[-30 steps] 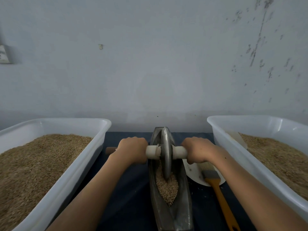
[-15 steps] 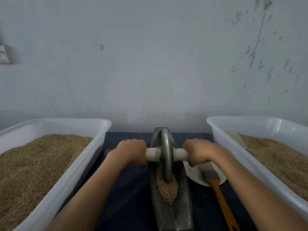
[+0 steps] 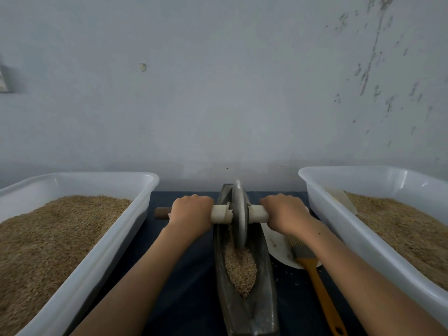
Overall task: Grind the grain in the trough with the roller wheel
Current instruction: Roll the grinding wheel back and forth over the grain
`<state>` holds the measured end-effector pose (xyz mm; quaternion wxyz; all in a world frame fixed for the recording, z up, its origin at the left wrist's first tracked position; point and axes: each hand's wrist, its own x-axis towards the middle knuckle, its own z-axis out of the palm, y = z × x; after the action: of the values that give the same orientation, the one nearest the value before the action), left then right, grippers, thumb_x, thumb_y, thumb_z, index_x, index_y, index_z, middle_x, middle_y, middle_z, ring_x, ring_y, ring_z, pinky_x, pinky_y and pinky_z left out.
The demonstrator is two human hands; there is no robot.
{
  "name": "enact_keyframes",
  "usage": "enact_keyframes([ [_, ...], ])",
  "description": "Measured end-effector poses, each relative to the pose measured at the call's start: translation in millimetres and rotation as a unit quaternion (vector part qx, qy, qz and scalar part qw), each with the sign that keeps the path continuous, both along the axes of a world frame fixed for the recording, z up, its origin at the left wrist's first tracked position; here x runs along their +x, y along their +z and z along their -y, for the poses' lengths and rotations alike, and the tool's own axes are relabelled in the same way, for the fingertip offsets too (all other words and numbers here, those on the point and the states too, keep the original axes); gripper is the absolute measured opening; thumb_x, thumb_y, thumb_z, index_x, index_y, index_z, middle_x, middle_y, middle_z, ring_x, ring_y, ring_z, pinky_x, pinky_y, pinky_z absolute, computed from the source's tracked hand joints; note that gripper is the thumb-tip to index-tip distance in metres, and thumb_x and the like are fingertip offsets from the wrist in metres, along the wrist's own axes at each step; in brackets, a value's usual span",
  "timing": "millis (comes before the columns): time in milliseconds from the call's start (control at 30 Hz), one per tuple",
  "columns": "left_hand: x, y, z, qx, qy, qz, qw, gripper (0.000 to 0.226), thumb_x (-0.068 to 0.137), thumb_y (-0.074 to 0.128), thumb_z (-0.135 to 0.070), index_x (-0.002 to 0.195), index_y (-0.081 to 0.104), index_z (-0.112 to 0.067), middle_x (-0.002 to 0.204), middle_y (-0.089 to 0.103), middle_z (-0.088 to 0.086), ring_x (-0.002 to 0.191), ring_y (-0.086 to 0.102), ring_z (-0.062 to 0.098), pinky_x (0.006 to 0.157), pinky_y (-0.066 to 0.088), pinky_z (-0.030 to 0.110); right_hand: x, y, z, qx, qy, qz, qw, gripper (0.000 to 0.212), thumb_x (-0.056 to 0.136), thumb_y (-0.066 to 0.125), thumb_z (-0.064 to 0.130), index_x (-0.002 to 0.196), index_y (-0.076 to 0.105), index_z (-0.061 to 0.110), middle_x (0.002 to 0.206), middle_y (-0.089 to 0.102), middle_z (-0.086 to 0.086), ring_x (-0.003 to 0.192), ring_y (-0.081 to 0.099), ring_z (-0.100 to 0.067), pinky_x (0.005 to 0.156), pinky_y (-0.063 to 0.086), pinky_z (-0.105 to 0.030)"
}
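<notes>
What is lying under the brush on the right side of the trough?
The bristles of the brush lie on a white plate. The right hand and forearm cover part of the plate.

No legible text, label, brand or number on anything here.

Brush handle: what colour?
Orange-yellow; the brush handle shows best in the head view, right of the trough.
</notes>
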<state>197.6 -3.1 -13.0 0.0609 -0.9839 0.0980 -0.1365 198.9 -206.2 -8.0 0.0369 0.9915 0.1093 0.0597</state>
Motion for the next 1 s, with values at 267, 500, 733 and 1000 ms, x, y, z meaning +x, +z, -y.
enact_keyframes([
  [267, -2, 10, -5, 0.002, 0.007, -0.187, 0.982, 0.048, 0.076, 0.073, -0.031, 0.120, 0.056, -0.019, 0.105, 0.062, 0.002, 0.086, 0.054, 0.017, 0.073, 0.040, 0.032, -9, 15, -1, -0.008, -0.009, -0.186, 0.982, 0.040, 0.081, 0.069, 0.015, 0.119, 0.058, 0.011, 0.103, 0.066, -0.007, 0.087, 0.066, -0.019, 0.063, 0.047, -0.024],
  [500, 0, -2, 0, -0.016, 0.009, 0.013, 1.000, 0.021, 0.086, 0.057, -0.027, 0.107, 0.055, -0.022, 0.102, 0.062, 0.000, 0.092, 0.059, 0.021, 0.069, 0.035, 0.030, -2, 1, -4, 0.000, -0.013, 0.013, 1.000, 0.019, 0.086, 0.059, 0.016, 0.104, 0.056, 0.022, 0.097, 0.063, -0.002, 0.082, 0.056, -0.021, 0.071, 0.045, -0.034],
  [733, 0, 3, -1, 0.009, 0.012, -0.046, 0.999, 0.030, 0.084, 0.061, -0.028, 0.112, 0.056, -0.020, 0.105, 0.062, 0.002, 0.095, 0.059, 0.021, 0.071, 0.039, 0.030, -6, 8, -2, -0.024, 0.005, -0.054, 0.998, 0.026, 0.086, 0.062, 0.016, 0.111, 0.057, 0.018, 0.093, 0.059, 0.000, 0.078, 0.054, -0.017, 0.063, 0.037, -0.028],
  [1000, -4, 11, -3, 0.008, 0.019, -0.181, 0.983, 0.046, 0.075, 0.073, -0.031, 0.116, 0.057, -0.018, 0.098, 0.061, 0.000, 0.080, 0.051, 0.017, 0.070, 0.040, 0.031, -10, 16, -1, -0.002, 0.001, -0.186, 0.983, 0.034, 0.082, 0.068, 0.014, 0.115, 0.059, 0.012, 0.098, 0.062, -0.005, 0.082, 0.062, -0.018, 0.056, 0.042, -0.020],
])
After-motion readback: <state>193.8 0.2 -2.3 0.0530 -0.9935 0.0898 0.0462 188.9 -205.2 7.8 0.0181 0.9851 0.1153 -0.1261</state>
